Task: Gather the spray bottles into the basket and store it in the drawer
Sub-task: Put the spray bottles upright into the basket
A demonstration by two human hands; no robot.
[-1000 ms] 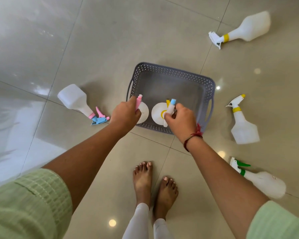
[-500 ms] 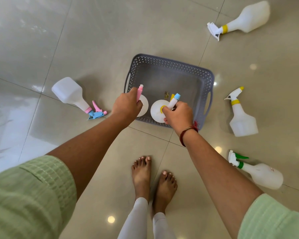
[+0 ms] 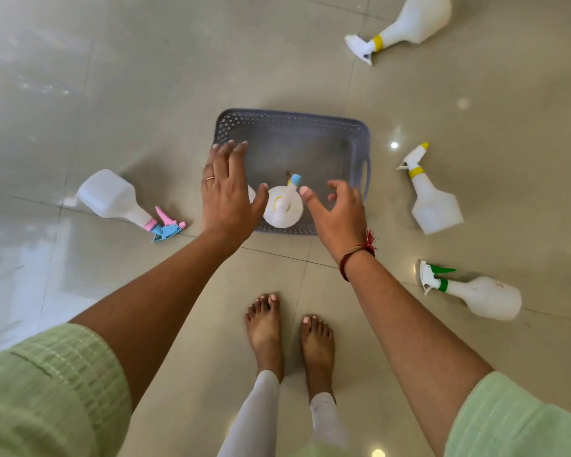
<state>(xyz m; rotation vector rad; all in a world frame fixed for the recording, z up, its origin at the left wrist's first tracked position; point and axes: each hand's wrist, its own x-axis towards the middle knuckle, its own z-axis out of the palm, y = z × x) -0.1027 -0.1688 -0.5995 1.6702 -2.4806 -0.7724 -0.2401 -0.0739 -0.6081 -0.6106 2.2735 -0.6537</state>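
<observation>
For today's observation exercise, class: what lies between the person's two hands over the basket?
In the head view, a white spray bottle with a blue nozzle stands upright in the basket, between the left hand and the right hand.

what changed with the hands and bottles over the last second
The left hand let go of its bottle, now mostly hidden under it; the right hand released the blue-tipped bottle, which stands in the basket. Both hands hover open above. The four floor bottles stayed put.
</observation>
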